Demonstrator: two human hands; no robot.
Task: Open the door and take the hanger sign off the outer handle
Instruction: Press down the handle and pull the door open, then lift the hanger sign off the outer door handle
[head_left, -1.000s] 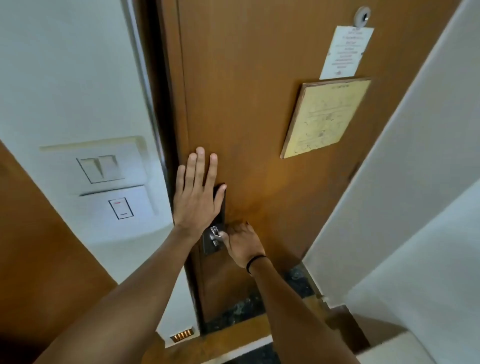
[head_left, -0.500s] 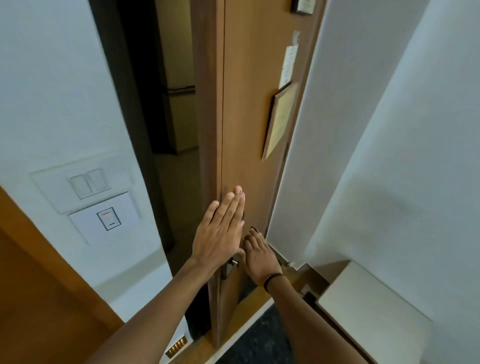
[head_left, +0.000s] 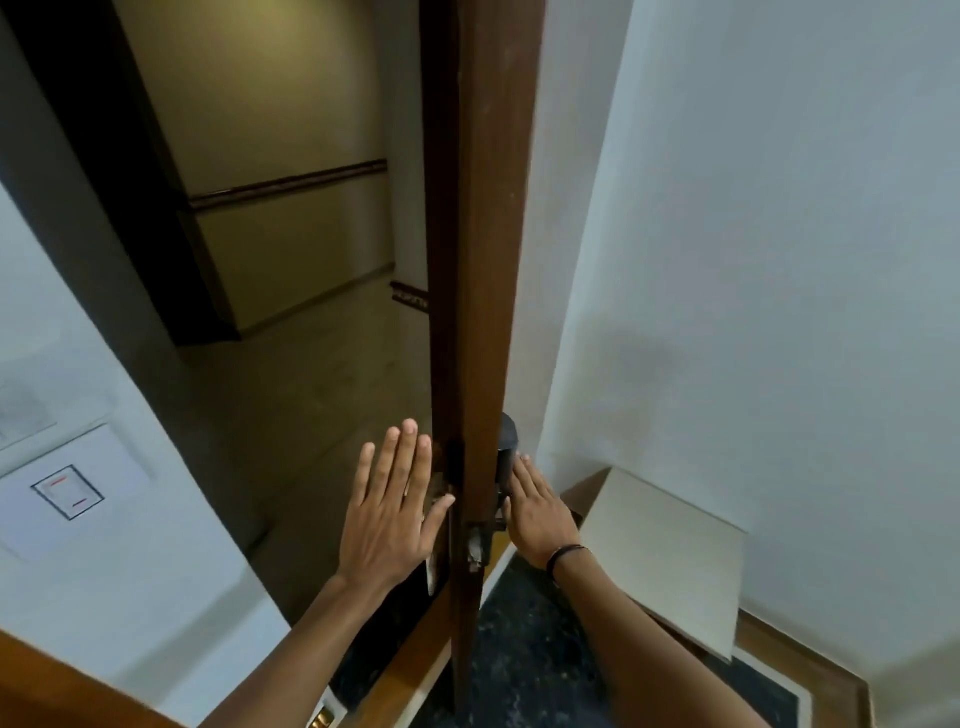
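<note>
- Left hand (head_left: 389, 519): fingers spread flat, holding nothing, on the outer side of the door edge, thumb near the lock plate (head_left: 477, 545).
- Right hand (head_left: 537, 512): fingers extended, gripping nothing, against the inner handle housing (head_left: 506, 447).
- Door (head_left: 485, 260): wooden, open, seen edge-on, long axis vertical.
- Hanger sign: cannot be made out.
- Wall switch (head_left: 67, 492): red marks, no readable writing.
- Corridor (head_left: 291, 260): beyond.

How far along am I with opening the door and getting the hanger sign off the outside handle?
Done: the door stands open, edge-on to you, with the corridor visible past it. In hand: your left hand is open on the door's outer side, near the lock; your right hand lies open by the inner handle. Left: taking the sign off. It is not visible from here, and neither hand holds anything.
</note>
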